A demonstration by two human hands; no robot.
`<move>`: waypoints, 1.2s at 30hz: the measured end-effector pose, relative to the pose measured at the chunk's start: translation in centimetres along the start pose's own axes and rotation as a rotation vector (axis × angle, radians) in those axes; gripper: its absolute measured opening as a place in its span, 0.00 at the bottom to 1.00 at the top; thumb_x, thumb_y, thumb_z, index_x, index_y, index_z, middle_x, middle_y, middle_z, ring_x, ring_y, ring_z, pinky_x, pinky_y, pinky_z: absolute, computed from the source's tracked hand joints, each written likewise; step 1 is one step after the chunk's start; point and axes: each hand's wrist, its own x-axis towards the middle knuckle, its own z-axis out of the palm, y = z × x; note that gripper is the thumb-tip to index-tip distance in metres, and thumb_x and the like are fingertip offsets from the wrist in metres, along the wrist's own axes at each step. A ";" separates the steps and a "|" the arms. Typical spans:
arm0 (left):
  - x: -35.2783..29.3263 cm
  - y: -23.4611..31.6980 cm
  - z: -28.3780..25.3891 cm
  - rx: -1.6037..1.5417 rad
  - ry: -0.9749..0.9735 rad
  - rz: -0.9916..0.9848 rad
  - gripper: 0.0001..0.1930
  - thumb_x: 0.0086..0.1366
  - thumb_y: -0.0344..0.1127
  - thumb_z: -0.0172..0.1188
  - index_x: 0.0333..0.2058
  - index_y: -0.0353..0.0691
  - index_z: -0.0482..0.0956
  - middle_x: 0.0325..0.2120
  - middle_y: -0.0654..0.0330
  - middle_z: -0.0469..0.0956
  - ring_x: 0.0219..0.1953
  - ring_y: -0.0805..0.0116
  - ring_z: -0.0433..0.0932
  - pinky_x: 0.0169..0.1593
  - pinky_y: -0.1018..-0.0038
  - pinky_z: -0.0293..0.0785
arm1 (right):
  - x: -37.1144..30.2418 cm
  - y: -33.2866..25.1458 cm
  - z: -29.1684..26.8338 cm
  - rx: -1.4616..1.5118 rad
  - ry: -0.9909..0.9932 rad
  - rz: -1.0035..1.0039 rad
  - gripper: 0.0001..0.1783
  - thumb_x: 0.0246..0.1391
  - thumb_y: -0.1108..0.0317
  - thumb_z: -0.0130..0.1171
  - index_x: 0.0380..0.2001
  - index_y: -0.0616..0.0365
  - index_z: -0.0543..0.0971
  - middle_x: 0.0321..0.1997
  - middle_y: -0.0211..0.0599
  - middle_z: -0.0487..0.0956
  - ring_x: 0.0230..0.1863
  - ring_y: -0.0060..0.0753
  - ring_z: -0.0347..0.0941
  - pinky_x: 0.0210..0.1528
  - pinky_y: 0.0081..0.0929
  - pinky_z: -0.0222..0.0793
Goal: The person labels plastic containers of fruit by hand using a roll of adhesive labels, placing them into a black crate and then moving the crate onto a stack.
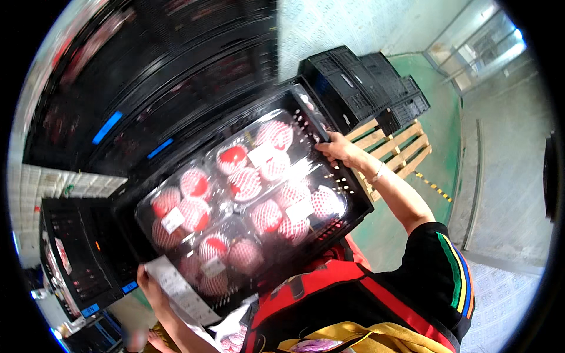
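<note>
A black plastic crate (359, 206) is tilted in front of me, with both my hands at its ends. Inside lie several clear clamshell packs (226, 203) of red round fruit (266, 216) in white foam nets, each pack with a white label. My right hand (341, 150) is closed round the rim at the right end. At the lower left corner my left hand (152, 288) grips the crate, its fingertips partly hidden. A white strip of labels (181, 289) lies along that end, next to my left hand; whether the fingers also pinch it I cannot tell.
Stacked black crates (170, 88) with blue tags rise beyond mine. More black crates (353, 82) stand on a wooden pallet (406, 150) at the right, over a green floor (435, 141). Another crate stack (88, 247) is at the left. Another person's blurred hand (158, 340) shows low at the left.
</note>
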 end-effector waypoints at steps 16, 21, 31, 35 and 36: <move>-8.7 -6.0 2.5 -0.009 0.247 -0.156 0.05 0.62 0.30 0.50 0.34 0.41 0.75 0.26 0.67 0.75 0.27 0.76 0.72 0.31 0.78 0.70 | 7.4 -3.2 -0.2 -0.320 0.032 -0.085 0.15 0.46 0.68 0.60 0.38 0.64 0.74 0.32 0.37 0.78 0.35 0.27 0.72 0.38 0.26 0.67; -7.1 -6.1 3.4 -0.140 0.114 -0.224 0.01 0.61 0.27 0.52 0.31 0.39 0.71 0.26 0.67 0.73 0.27 0.78 0.69 0.33 0.80 0.68 | 4.0 -4.4 0.1 -0.323 0.047 -0.121 0.18 0.45 0.64 0.60 0.39 0.63 0.75 0.35 0.47 0.79 0.39 0.36 0.75 0.44 0.31 0.67; -7.6 -9.3 4.9 -0.224 0.180 -0.171 0.07 0.58 0.21 0.49 0.24 0.41 0.69 0.22 0.71 0.70 0.26 0.82 0.67 0.30 0.83 0.66 | 0.7 -7.2 1.0 -0.272 0.030 -0.093 0.09 0.48 0.66 0.59 0.30 0.59 0.74 0.18 0.28 0.71 0.13 0.17 0.61 0.13 0.19 0.54; -8.5 -8.9 5.7 -0.319 0.262 -0.199 0.08 0.56 0.19 0.51 0.23 0.41 0.71 0.21 0.70 0.73 0.22 0.82 0.69 0.27 0.82 0.69 | 1.3 -7.0 1.0 -0.218 -0.011 -0.045 0.08 0.52 0.67 0.57 0.31 0.59 0.72 0.16 0.23 0.64 0.12 0.17 0.57 0.12 0.18 0.52; -8.5 -8.7 5.7 -0.277 0.251 -0.186 0.08 0.56 0.18 0.51 0.23 0.41 0.71 0.21 0.69 0.73 0.22 0.81 0.70 0.27 0.82 0.69 | 1.5 -7.0 1.1 -0.189 0.016 -0.006 0.08 0.54 0.67 0.56 0.31 0.59 0.70 0.16 0.22 0.62 0.12 0.16 0.55 0.11 0.18 0.51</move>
